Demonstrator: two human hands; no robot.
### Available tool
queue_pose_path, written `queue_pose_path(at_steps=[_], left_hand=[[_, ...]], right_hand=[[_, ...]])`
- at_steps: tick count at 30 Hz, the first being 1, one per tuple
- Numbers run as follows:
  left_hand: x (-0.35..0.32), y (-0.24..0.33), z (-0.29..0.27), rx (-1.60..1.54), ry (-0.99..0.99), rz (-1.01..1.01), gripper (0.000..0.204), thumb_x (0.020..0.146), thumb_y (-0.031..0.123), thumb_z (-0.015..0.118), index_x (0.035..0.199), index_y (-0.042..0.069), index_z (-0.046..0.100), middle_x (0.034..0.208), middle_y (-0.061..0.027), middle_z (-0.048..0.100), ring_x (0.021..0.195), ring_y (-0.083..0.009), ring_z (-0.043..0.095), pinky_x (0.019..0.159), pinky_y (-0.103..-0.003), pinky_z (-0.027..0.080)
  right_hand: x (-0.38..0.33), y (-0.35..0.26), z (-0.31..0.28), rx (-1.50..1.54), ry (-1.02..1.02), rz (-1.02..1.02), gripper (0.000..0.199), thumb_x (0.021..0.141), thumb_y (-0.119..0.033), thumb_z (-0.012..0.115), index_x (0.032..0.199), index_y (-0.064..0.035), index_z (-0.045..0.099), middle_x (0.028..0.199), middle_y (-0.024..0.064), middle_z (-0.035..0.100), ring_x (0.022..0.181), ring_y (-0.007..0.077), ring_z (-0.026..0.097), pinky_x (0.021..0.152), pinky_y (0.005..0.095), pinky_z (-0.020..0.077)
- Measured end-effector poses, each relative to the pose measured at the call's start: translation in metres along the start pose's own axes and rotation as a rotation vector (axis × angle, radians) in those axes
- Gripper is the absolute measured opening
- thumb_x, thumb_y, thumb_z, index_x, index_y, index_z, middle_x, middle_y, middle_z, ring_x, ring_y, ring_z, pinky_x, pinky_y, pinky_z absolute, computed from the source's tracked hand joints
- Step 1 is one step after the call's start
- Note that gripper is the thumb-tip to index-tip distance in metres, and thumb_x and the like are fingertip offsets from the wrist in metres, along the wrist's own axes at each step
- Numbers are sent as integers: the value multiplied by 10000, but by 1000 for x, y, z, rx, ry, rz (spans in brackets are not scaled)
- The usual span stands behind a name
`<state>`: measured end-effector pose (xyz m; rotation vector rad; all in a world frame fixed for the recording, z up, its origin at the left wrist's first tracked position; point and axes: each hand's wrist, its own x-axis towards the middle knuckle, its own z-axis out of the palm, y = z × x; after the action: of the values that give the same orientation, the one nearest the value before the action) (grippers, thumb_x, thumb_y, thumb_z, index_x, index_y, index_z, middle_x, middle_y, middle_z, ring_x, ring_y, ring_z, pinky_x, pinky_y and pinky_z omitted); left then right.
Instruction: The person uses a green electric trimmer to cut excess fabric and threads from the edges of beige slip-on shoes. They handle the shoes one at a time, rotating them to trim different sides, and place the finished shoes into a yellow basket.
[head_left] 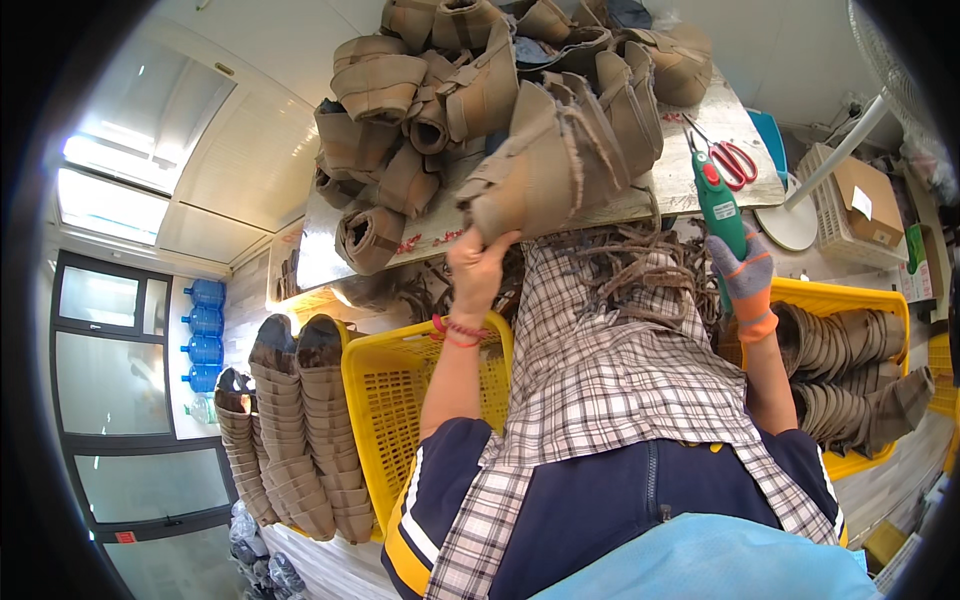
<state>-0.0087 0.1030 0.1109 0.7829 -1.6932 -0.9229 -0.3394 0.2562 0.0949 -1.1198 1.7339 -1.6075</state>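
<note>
On the table's front edge, my left hand [477,268], bare and with red bands at the wrist, pinches the lower edge of a brown shoe upper [535,165]. More brown uppers nest behind that one. My right hand [745,275], in a grey and orange glove, is closed round a green hand-held power tool [716,195] with a red part and a thin metal tip pointing away from me. Brown trimmed strips [640,270] lie across my checked apron [610,350].
A pile of brown uppers [375,80] covers much of the table [745,130]. Red-handled scissors [733,163] lie at its right. At my left stand a yellow basket [395,375] and stacked uppers [290,430]; another yellow basket [835,293] of uppers is right. A fan [835,155] stands far right.
</note>
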Motion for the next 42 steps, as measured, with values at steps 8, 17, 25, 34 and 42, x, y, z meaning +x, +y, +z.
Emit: queue_pose_path(at_steps=[8,17,25,34,42], left_hand=[[32,107,-80,-1235,173,-238,352,978,190,478,1257,-22,512,1285,-169,560,1187,-307,535,1028,-473,424],[77,84,-67,-1541,5,-473,274,952,122,471,1137,-49,578,1158,-210,624,1088,-326,594,958,-452,481],[95,70,-28,-1468,181,-606,251,965,96,434,1125,-41,570,1170,-211,614,1106,-320,576,958,-444,481],[101,61,-12,-1646,-47,-674,262,957,103,459,1135,-59,562,1177,-207,609,1101,-323,578,953,-448,483],[107,76,11,-1537,-141,-631,300,964,139,474,1182,-52,553,1205,-193,599,1109,-321,577,975,-453,465]], right_hand=[[-3,-30,16,-269,-146,-288,569,730,-253,818,1178,5,580,915,117,689,792,162,657,704,280,516],[14,-55,13,-614,9,-851,671,631,-345,852,1176,-43,603,829,127,663,684,283,634,617,350,515],[16,-45,2,-677,36,-857,668,637,-363,846,1168,-35,610,827,115,658,662,284,620,608,357,505],[17,-53,2,-592,31,-863,639,649,-347,843,1158,-38,614,823,121,658,658,287,627,608,359,506],[18,-59,1,-556,9,-846,642,639,-332,849,1158,-37,615,836,130,666,682,283,650,618,354,517]])
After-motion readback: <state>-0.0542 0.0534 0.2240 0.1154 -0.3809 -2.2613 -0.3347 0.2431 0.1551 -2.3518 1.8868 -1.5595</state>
